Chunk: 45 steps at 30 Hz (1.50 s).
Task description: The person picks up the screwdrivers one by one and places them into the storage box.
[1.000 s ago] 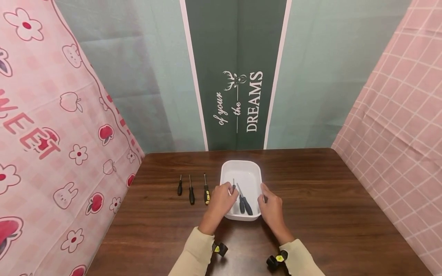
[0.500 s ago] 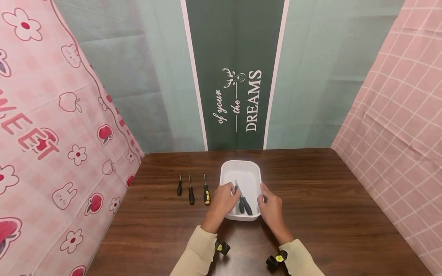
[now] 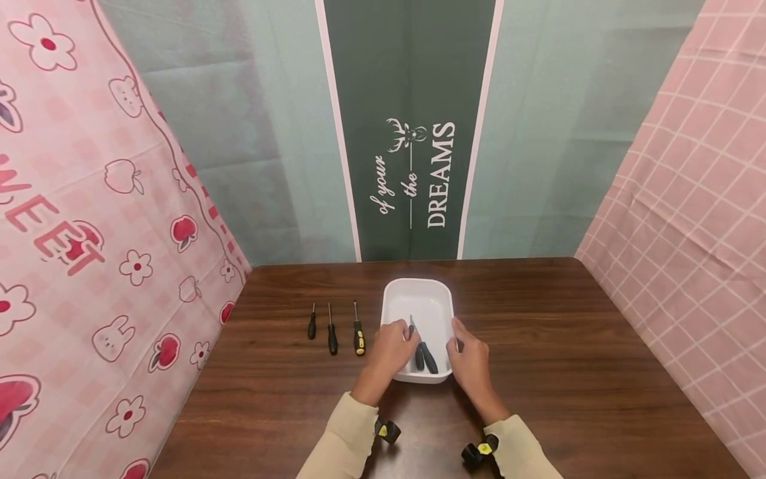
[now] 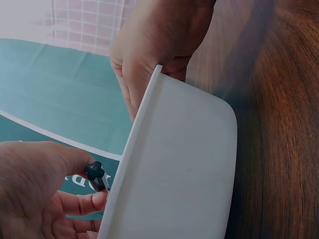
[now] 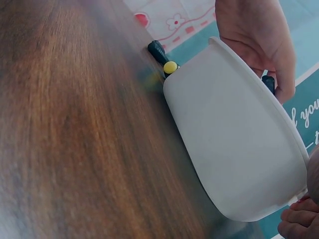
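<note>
A white rectangular tray stands on the table, with two dark-handled screwdrivers lying inside toward its near end. My left hand is over the tray's left side. Between thumb and fingertips it pinches a small screwdriver, whose dark handle shows just above the rim in the left wrist view. Part of that screwdriver is hidden by the fingers. At the tray's right side, my right hand grips the rim, thumb on the near side of the wall; its fingers show low in the right wrist view.
Left of the tray lie a short black screwdriver, a longer black one and a yellow-and-black one, side by side on the dark wooden table. Patterned cloths hang behind and at both sides.
My left hand has shifted slightly right and toward me with the small screwdriver, deeper over the tray. The right hand and tray have stayed put.
</note>
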### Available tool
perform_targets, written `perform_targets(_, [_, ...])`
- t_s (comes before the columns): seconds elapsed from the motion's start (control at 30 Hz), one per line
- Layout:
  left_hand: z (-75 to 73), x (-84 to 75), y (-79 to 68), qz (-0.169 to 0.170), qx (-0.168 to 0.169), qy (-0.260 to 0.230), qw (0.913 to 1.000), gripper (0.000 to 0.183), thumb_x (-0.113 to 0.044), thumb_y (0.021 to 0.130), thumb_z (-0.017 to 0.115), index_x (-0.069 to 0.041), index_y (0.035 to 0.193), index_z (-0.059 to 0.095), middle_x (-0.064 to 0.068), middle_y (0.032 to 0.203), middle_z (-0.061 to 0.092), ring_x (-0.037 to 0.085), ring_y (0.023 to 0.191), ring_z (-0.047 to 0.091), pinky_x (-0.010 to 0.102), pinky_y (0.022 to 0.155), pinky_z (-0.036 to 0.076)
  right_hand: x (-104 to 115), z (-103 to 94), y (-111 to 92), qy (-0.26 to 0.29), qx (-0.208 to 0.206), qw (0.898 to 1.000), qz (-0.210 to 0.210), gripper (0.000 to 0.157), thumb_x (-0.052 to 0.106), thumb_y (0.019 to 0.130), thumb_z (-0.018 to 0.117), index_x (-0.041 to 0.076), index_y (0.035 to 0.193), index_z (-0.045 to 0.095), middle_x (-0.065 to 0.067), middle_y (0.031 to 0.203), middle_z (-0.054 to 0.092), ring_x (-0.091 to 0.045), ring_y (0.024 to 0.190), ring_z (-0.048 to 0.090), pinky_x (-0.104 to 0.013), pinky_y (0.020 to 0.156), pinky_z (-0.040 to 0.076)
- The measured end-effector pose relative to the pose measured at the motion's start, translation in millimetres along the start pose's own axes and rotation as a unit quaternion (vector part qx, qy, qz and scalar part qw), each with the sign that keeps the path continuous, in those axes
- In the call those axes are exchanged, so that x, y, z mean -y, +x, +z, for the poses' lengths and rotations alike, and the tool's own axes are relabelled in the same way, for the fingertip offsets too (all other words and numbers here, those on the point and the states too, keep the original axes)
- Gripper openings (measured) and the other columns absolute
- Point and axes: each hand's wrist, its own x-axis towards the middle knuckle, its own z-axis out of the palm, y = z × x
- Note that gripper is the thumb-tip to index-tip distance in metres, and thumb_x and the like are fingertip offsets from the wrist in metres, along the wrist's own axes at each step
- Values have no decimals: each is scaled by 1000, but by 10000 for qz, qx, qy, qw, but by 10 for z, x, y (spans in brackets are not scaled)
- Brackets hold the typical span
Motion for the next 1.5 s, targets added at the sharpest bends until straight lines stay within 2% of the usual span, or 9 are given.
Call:
perform_targets(0.27, [60,6,13,-7,82,260,9996,32,-22,93,62,-13,66,47,-2,56,43,14,53,44,25,49,33,2,3,-2,2,-1,10000,32,38,-10,85,67,-12,122,65,-26,124,64,-39,116,63,-51,96,47])
perform_targets(0.53, [64,-12,2,74,153,228,9996,32,-22,92,63,-13,66,49,-3,55,44,13,51,43,26,45,34,-23,26,10,-44,-30,10000,-45,37,-11,83,65,-13,121,65,-26,124,65,-39,115,64,-52,94,49])
perform_targets(0.8, [88,-6,10,56,310,258,9992,32,-23,94,64,-13,66,51,-2,57,47,13,51,45,28,48,36,-25,24,15,-63,17,10000,27,38,-12,83,65,-14,121,64,-26,125,64,-39,116,63,-52,93,49])
perform_targets(1.5, [174,13,-5,-67,283,572,9979,31,-24,94,65,-12,68,53,-1,57,49,15,52,47,29,49,37,-22,23,2,-108,-10,9999,67,38,-11,84,66,-13,122,65,-24,125,65,-37,116,64,-52,93,49])
